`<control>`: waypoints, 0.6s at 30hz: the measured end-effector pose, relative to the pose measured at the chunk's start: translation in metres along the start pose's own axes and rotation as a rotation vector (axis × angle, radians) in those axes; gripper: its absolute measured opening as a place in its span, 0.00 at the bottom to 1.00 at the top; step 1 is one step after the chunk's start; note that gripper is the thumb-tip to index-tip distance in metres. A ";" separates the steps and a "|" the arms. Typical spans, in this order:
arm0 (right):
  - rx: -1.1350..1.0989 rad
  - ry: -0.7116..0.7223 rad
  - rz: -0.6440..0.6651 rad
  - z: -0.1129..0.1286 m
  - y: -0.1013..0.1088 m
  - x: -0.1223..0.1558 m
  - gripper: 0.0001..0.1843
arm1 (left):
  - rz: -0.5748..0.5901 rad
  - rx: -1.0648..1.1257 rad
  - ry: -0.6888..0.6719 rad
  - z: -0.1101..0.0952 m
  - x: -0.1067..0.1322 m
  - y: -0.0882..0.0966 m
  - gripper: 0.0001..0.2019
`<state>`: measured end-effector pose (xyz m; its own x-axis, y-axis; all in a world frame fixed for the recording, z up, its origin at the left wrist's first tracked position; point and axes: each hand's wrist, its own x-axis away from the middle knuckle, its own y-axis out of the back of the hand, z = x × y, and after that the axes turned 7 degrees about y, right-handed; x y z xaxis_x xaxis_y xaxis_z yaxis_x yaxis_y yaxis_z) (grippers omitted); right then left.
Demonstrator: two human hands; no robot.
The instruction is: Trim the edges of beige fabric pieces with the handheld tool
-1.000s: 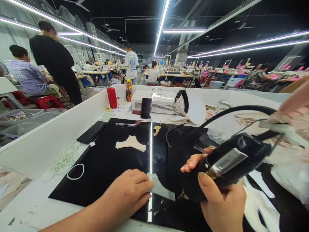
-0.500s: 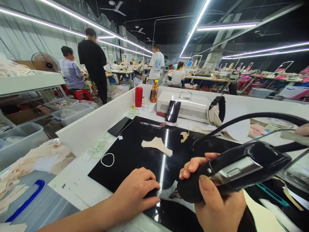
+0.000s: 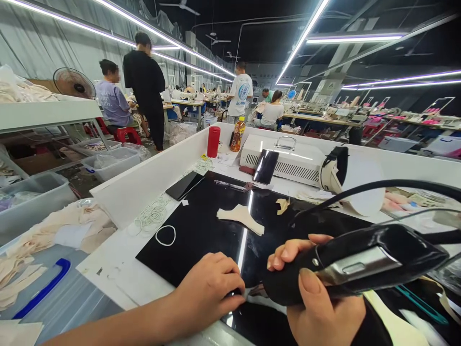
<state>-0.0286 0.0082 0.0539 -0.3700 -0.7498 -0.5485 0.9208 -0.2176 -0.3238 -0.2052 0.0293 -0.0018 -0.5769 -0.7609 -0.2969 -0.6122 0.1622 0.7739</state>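
My right hand (image 3: 326, 307) is wrapped round a black hand-held power tool (image 3: 363, 264) with a silver panel and a black cable. The tool's rounded nose points left, low over a glossy black board (image 3: 201, 192). Just left of the nose, my left hand (image 3: 214, 283) rests on the board with fingers curled. Something small and dark shows between its thumb and forefinger, but I cannot make it out. Ahead of both hands lies a cream fabric piece (image 3: 241, 217), with a smaller beige scrap (image 3: 283, 206) farther right. A pale elastic loop (image 3: 165, 235) lies to the left.
A phone (image 3: 185, 185), a pen (image 3: 230, 185) and a bundle of pale bands (image 3: 153, 215) lie around the board. Behind stand a red bottle (image 3: 213, 142), a drink bottle (image 3: 237, 134) and a white vented box (image 3: 284, 161). Co-workers are farther off.
The view has turned slightly left. The tool's nose has come a little nearer my left hand. Both hands keep nearly the same pose, and the fabric pieces stay where they were.
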 end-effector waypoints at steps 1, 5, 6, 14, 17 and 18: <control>-0.005 -0.003 0.009 -0.001 0.001 0.002 0.18 | -0.005 -0.009 -0.019 0.000 0.001 0.000 0.06; -0.012 -0.007 0.017 -0.001 0.003 0.005 0.18 | -0.040 -0.074 -0.124 0.001 0.004 0.003 0.02; -0.010 -0.014 0.017 -0.001 0.004 0.005 0.18 | -0.055 -0.096 -0.155 0.001 0.006 0.004 0.01; -0.034 0.019 -0.021 0.000 -0.003 0.001 0.16 | -0.139 -0.261 -0.307 0.006 0.013 0.001 0.05; -0.028 0.006 -0.001 -0.001 -0.004 0.001 0.16 | -0.147 -0.275 -0.321 0.005 0.012 0.001 0.05; -0.024 -0.001 0.007 -0.001 -0.004 0.001 0.16 | -0.150 -0.280 -0.322 0.005 0.012 0.002 0.05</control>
<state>-0.0331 0.0088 0.0534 -0.3636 -0.7520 -0.5498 0.9201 -0.1976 -0.3382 -0.2159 0.0238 -0.0069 -0.6592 -0.5215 -0.5417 -0.5574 -0.1446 0.8175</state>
